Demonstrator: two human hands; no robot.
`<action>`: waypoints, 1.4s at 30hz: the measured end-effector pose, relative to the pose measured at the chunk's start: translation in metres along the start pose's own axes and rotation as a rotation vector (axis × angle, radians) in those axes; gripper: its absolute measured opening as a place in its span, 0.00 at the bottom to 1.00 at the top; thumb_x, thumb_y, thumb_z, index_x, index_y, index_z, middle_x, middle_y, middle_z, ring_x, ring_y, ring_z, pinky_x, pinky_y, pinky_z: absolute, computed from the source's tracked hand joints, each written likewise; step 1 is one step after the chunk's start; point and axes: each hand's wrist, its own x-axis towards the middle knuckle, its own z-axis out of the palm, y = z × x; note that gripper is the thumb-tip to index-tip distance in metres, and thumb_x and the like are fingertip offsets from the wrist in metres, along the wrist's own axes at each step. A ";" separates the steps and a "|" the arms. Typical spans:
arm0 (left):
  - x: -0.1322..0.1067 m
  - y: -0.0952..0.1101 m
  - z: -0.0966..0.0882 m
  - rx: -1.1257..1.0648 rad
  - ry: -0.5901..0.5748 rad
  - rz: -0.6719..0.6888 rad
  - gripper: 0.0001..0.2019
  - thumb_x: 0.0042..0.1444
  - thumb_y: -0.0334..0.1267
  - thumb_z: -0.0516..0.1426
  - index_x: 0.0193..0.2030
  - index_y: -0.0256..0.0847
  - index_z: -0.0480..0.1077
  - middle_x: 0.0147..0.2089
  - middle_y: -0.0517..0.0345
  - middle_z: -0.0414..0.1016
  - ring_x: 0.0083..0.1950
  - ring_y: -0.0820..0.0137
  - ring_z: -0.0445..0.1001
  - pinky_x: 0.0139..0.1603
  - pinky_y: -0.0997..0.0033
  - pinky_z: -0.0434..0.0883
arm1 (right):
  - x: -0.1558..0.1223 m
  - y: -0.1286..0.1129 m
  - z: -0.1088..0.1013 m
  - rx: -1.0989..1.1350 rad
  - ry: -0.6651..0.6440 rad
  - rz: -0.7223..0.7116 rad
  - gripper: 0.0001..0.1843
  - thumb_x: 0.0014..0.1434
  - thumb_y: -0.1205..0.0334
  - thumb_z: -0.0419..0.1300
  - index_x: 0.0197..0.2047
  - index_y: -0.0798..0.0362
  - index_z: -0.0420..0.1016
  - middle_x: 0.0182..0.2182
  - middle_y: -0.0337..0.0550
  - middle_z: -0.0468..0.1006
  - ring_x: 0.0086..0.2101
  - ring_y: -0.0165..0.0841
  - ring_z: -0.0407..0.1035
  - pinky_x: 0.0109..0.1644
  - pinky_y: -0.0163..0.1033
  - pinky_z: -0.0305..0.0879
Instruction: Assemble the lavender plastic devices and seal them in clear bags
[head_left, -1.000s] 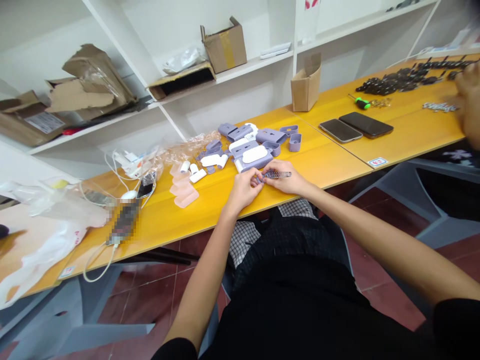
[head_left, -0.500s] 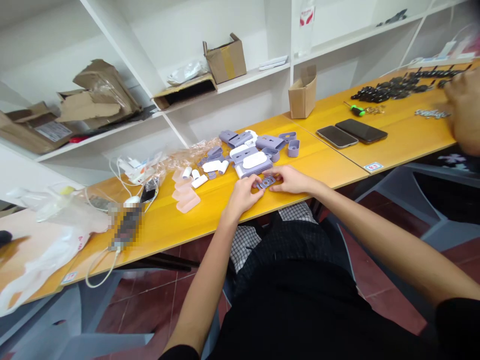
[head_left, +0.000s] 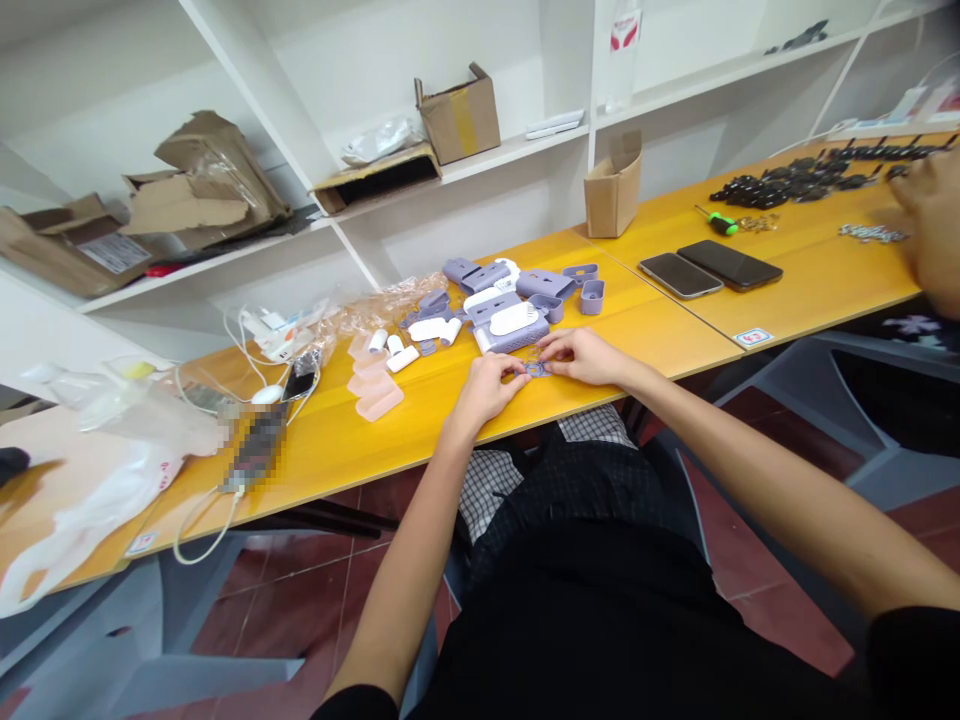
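My left hand and my right hand meet at the near edge of the yellow table. Both pinch a small purple-grey part between their fingertips, just above the tabletop. Right behind them lies a purple and white housing, part of a cluster of purple plastic pieces. Pale pink pads and small white cylinders lie to the left of my hands.
Two phones lie to the right, with a green screwdriver and black parts beyond. Another person's hand is at the far right. A small cardboard box, cables with a charger and a plastic bag are there too.
The long spring-like piece between my fingers one second ago has given way to a small compact part. My hands have drawn closer together and the view has shifted slightly.
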 end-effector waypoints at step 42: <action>0.001 0.002 0.002 -0.159 0.039 -0.117 0.15 0.56 0.31 0.70 0.49 0.39 0.73 0.45 0.51 0.82 0.45 0.63 0.80 0.51 0.61 0.77 | -0.001 -0.003 0.006 -0.160 -0.132 -0.213 0.20 0.66 0.65 0.60 0.58 0.44 0.84 0.52 0.52 0.77 0.55 0.48 0.69 0.66 0.62 0.65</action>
